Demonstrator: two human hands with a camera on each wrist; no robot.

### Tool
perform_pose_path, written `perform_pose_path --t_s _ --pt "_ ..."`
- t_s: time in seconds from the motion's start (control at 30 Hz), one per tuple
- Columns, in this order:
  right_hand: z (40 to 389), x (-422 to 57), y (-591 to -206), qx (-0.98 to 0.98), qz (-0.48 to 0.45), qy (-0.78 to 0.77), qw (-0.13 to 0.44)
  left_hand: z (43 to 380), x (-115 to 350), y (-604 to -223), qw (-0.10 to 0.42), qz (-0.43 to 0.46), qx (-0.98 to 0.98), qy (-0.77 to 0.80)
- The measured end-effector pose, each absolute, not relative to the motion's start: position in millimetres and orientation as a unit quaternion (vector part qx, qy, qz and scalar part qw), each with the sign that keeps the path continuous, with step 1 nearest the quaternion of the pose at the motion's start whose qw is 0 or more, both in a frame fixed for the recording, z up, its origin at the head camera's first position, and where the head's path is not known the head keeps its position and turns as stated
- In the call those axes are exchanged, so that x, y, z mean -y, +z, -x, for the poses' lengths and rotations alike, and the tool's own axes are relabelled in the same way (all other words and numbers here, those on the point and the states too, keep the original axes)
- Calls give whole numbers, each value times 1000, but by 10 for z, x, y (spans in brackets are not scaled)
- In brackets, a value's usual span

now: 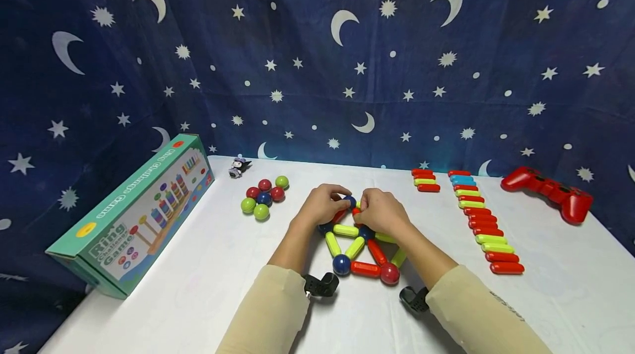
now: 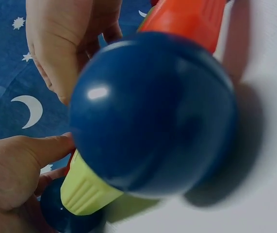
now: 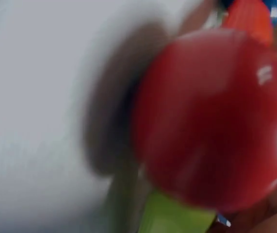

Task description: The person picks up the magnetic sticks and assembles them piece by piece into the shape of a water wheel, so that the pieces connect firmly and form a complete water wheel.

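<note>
My left hand [image 1: 319, 205] curls its thumb and index finger about a blue ball [image 1: 350, 201] at the far corner of a magnetic ball-and-stick frame. A red stick [image 1: 339, 217] slopes down beneath that hand. Opposite it, my right hand [image 1: 384, 212] pinches another red stick [image 1: 356, 214] below the same ball. Nearer me, the frame has yellow-green sticks [image 1: 345, 230], a front blue ball [image 1: 341, 264], a red stick [image 1: 365, 269] and a red ball [image 1: 389, 274]. In the left wrist view, a blue ball [image 2: 153, 111] covers much of the work; a red ball [image 3: 211, 121] does likewise in the right wrist view.
Loose red, green and blue balls [image 1: 264, 198] cluster left of the frame. Red, yellow-green and blue sticks [image 1: 480, 219] line up at the right, with a shorter row [image 1: 425, 181] behind. A game box [image 1: 139, 210], small figurine [image 1: 239, 167] and red game controller [image 1: 548, 193] stand around the table.
</note>
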State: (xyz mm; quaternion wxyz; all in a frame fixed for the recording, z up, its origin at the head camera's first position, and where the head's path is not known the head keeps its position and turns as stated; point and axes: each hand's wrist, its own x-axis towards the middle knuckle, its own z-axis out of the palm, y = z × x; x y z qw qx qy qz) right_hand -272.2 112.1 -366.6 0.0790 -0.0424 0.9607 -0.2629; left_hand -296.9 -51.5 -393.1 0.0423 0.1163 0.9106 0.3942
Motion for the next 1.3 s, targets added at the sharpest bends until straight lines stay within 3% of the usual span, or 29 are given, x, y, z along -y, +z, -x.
perform_pose_path --t_s 0.33,0.6,0.97,1.2,1.3 --pt "2707 -1129 -3633 -959 49 -267 76 2951 499 -3921 44 -115 -911 393" --pt "2790 -1516 -3556 -960 37 -273 39 2934 488 -3918 53 -119 -912 389" --pt "2806 -1734 -3596 -957 58 -264 105 2913 461 -3956 27 -120 -917 379" --pt "2767 -1851 -3644 -952 60 -271 126 2838 571 -3910 52 -119 -923 363" --pt "2767 -1967 -3662 -954 54 -276 105 2797 628 -3865 72 -121 -926 350"
